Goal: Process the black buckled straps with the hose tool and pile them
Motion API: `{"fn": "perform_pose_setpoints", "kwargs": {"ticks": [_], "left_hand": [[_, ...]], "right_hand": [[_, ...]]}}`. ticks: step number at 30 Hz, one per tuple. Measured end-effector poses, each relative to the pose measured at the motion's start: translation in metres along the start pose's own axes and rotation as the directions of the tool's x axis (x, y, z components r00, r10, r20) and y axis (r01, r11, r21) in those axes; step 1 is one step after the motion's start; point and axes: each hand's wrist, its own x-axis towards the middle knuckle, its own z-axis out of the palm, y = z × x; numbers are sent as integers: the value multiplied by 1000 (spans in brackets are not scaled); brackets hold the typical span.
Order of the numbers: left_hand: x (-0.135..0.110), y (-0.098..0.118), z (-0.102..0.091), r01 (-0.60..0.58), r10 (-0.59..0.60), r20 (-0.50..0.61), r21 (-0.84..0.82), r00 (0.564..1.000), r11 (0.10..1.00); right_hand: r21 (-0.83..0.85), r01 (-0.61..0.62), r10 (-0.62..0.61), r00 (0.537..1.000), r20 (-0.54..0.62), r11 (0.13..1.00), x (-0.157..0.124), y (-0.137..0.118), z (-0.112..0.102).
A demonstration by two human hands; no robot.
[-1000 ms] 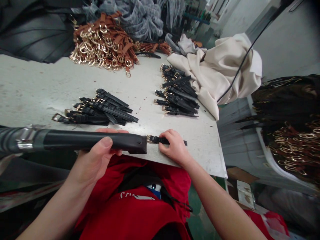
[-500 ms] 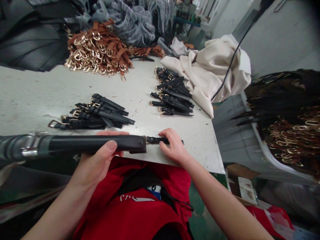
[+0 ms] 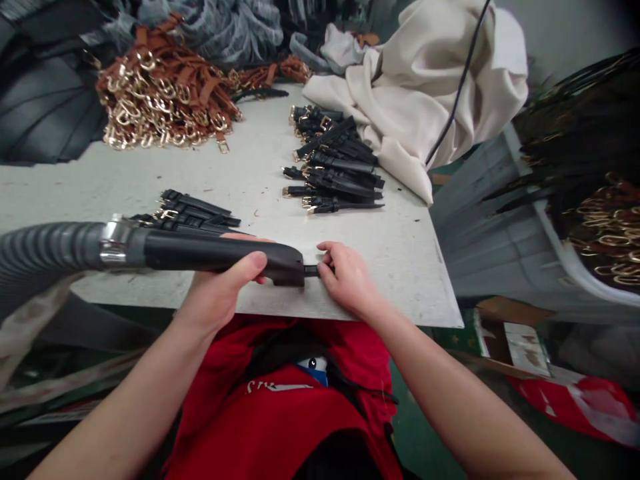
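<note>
My left hand (image 3: 225, 283) is closed around a black nozzle (image 3: 200, 250) joined to a ribbed grey hose (image 3: 55, 247) by a metal clamp. Just past the nozzle's mouth, my right hand (image 3: 347, 277) pinches a short black buckle strap (image 3: 311, 270). Most of that strap is hidden by the nozzle and my fingers. Behind the nozzle lies one pile of black buckle straps (image 3: 195, 212), partly covered by it. Farther back on the right is a second pile of black straps (image 3: 335, 167) with gold buckles.
Brown straps with gold buckles (image 3: 165, 93) are heaped at the back left of the white table (image 3: 260, 157). Cream fabric (image 3: 400, 87) drapes over the back right corner, crossed by a dark cable (image 3: 463, 87). A grey bin (image 3: 480, 220) of straps stands right, above a cardboard box (image 3: 510, 333).
The nozzle has moved right along the strap towards my right hand, covering more of it. The view has also shifted, and the nozzle now overlaps the left strap pile.
</note>
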Motion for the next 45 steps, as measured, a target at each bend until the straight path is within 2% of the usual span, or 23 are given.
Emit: {"fn": "perform_pose_setpoints", "kwargs": {"ticks": [5, 9, 14, 19, 21, 24, 27, 31, 33, 39, 45], "left_hand": [[-5, 4, 6, 16, -22, 109, 59, 994, 998], [-9, 5, 4, 5, -10, 47, 102, 999, 995], [-7, 6, 8, 33, -40, 97, 73, 994, 997], [-8, 12, 8, 35, -33, -50, 39, 998, 999], [-9, 7, 13, 22, -22, -19, 9, 1000, 1000], [-7, -1, 15, 76, -75, 30, -42, 997, 996], [-6, 1, -2, 116, -123, -49, -125, 991, 985], [-21, 15, -39, 4, -37, -173, -183, 984, 983], [-31, 20, -50, -14, -23, -198, -186, 980, 982], [-50, 16, -58, -1, -30, -163, -186, 986, 982], [-53, 9, -58, 15, -37, -128, -173, 991, 985]], "right_hand": [[-7, 1, -1, 1000, -15, 1000, 0, 0, 0], [-12, -2, 2, 1000, -3, 1000, 1, -1, 1], [-25, -21, 21, 1000, -8, 999, 2, -2, 1], [-27, -15, 14, 1000, -14, 1000, 1, 0, 2], [-29, 3, -5, 999, -40, 1000, 1, 2, 3], [-29, 6, -8, 998, -60, 1000, 0, 5, 4], [-36, 14, -17, 998, -67, 999, 0, 6, 4], [-94, 91, -95, 994, -50, 991, -1, 4, 3], [-139, 103, -108, 993, -35, 985, -3, 1, 1], [-313, 199, -202, 979, 23, 929, -22, -13, -7], [-111, 220, -217, 976, 30, 969, -37, -8, -7]]}}
